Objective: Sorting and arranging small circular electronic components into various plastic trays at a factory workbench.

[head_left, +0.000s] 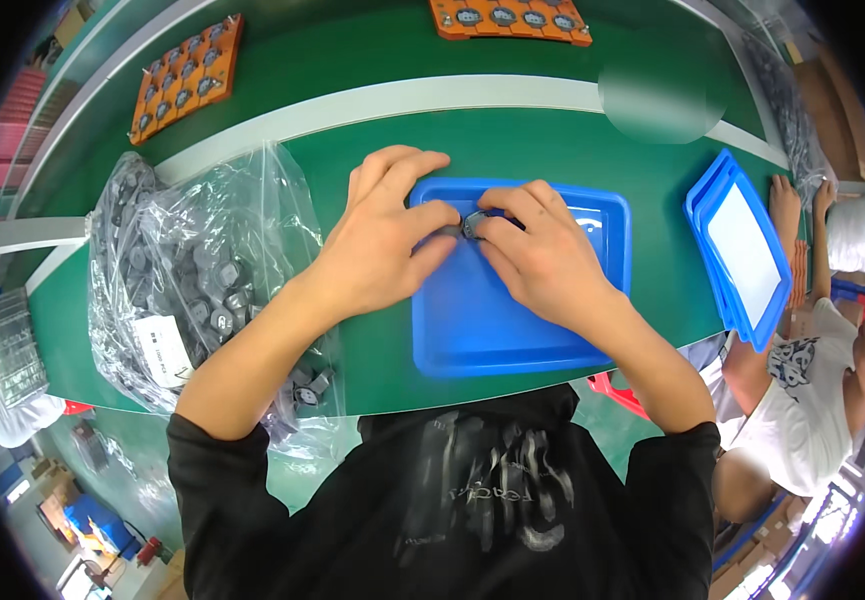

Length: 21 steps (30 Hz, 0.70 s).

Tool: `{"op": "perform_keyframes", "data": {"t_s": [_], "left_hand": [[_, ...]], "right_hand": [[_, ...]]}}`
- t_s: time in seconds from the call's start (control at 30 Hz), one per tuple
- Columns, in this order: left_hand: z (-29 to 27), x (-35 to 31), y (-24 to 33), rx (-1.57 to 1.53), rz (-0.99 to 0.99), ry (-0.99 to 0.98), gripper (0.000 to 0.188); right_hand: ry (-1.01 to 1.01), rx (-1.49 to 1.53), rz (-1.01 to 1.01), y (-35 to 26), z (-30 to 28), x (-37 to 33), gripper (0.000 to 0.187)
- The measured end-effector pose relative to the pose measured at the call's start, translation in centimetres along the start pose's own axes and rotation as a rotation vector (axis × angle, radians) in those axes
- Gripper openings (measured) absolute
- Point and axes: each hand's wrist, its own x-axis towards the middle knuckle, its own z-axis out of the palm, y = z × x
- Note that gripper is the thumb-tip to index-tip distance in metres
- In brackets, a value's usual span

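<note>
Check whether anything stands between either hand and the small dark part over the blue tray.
Nothing visible does: the left hand and the right hand meet at the small dark part, over the blue tray.

There were two hands, one left hand (377,230) and one right hand (550,245). At least one small part (472,224) was between them. There were one shallow blue tray (512,320), at least two stacked trays (712,255), two orange boards (517,34), one clear bag (272,200) and one white label (162,350). The bag's dark pieces (222,319) were too many to count.
</note>
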Motion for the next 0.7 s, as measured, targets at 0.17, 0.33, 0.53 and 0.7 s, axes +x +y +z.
{"op": "perform_keyframes", "data": {"t_s": [0.17, 0.33, 0.53, 0.7], "left_hand": [[0.3, -0.9, -0.5, -0.006, 0.054, -0.017, 0.026], [0.7, -0.8, -0.5, -0.003, -0.032, 0.005, 0.030], [1.2, -0.6, -0.5, 0.015, -0.025, 0.004, 0.023], [1.3, -0.5, -0.5, 0.019, -0.026, 0.009, 0.020]], "right_hand": [[-0.075, -0.014, 0.158, -1.0, 0.3, 0.2, 0.022], [-0.061, -0.044, -0.059, -0.3, -0.3, 0.8, 0.022], [-0.062, 0.050, 0.131, -1.1, -0.5, -0.2, 0.021], [-0.018, -0.014, 0.071, -0.8, 0.1, 0.3, 0.021]]}}
